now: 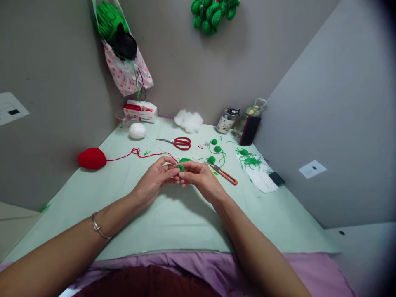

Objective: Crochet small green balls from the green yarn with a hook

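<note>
Over the middle of the table, my left hand [154,176] and my right hand [202,178] meet around a small green crocheted piece [180,168]. Fingertips of both hands pinch it, and part of it is hidden behind them. From a red yarn ball [92,158] on the left, a red strand [144,156] runs up to my left fingers. Just behind my hands lies another green piece [185,160], partly covered. Orange-handled thread snips [227,176] rest beside my right hand. Several green balls [211,159] with yarn tails lie past them.
Red-handled scissors [182,143], a white yarn ball [137,130] and white stuffing [188,121] lie farther back. A tissue pack [140,111], a pen cup [225,123], a bottle [241,127] and a phone [250,130] stand along the back. Green scraps [252,162] cover white paper [262,179] at right.
</note>
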`<action>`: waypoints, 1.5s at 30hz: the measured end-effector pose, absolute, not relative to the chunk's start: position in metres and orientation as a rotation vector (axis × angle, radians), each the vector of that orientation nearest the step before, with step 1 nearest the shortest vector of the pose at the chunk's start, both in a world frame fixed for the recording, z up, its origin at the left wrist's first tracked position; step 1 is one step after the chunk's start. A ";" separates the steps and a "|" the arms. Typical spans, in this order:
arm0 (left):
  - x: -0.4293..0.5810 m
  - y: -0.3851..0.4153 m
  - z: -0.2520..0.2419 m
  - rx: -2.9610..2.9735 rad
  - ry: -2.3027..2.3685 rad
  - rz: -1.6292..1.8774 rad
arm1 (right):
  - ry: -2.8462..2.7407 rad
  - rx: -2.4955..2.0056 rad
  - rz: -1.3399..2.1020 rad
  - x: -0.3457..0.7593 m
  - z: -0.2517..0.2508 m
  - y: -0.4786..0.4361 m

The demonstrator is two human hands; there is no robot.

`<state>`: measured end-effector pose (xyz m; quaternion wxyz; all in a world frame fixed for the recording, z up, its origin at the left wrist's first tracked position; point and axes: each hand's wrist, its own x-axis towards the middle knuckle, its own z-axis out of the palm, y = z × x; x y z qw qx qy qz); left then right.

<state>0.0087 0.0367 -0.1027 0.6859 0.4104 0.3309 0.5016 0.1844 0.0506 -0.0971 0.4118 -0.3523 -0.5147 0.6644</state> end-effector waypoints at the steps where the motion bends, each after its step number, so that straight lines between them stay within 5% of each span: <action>1: 0.008 0.037 -0.104 0.902 0.737 1.112 | -1.275 -0.898 1.642 0.183 -0.098 0.051; 13: 0.002 0.041 -0.109 0.750 0.680 1.056 | -1.299 -0.938 1.515 0.189 -0.095 0.054; 27: 0.004 0.036 -0.105 0.796 0.664 0.984 | -1.700 -0.977 0.872 0.180 -0.094 0.041; 42: 0.003 0.037 -0.104 0.897 0.667 0.999 | -1.431 -1.004 1.299 0.186 -0.090 0.051; 45: 0.003 0.036 -0.104 0.916 0.663 0.998 | -1.520 -1.017 1.156 0.188 -0.091 0.049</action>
